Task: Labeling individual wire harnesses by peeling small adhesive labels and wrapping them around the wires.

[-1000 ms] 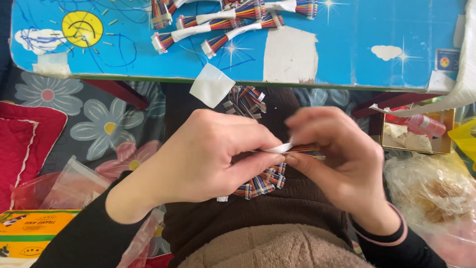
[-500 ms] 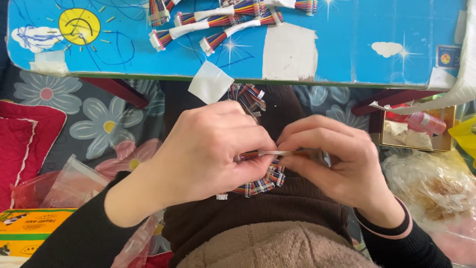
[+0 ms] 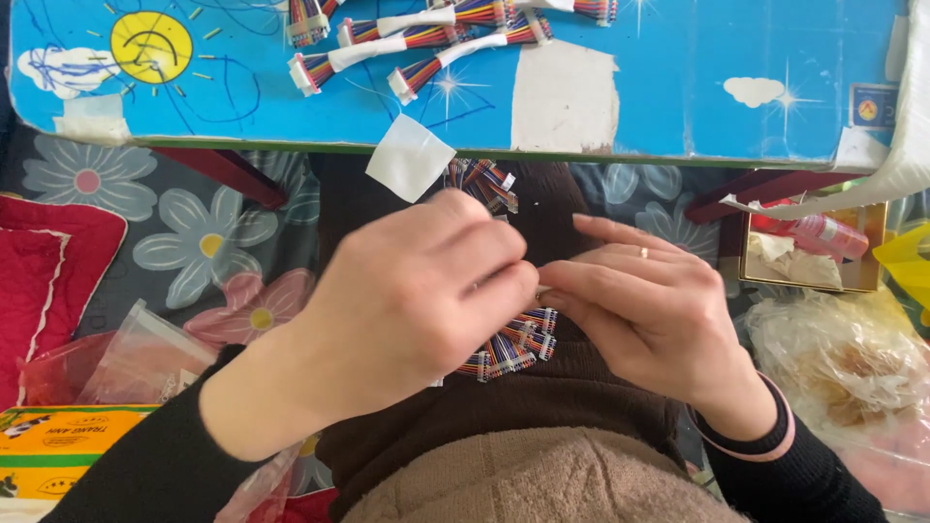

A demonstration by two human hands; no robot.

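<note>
My left hand (image 3: pixel 417 300) and my right hand (image 3: pixel 644 310) meet over my lap, fingertips pinched together on a small multicoloured ribbon cable with white connectors; the piece itself is mostly hidden between the fingers. A bundle of similar rainbow ribbon cables (image 3: pixel 509 349) lies on my dark lap just below the hands, and a few more (image 3: pixel 484 182) show above them. Several finished cables wrapped in white tape (image 3: pixel 417 44) rest on the blue painted table (image 3: pixel 678 107) at the top.
A white tape square (image 3: pixel 409 157) hangs from the table's front edge. A floral cloth (image 3: pixel 194 242), red cushion (image 3: pixel 48 281) and clear plastic bags (image 3: pixel 136 363) lie at left, a yellow box (image 3: pixel 68 450) at bottom left. A crinkled bag (image 3: pixel 843 358) and a small open box (image 3: pixel 804 247) sit at right.
Both hands have drawn closer together and shifted slightly, the left hand's fingers now covering the pinched cable; the white end seen between the fingertips earlier is hidden.
</note>
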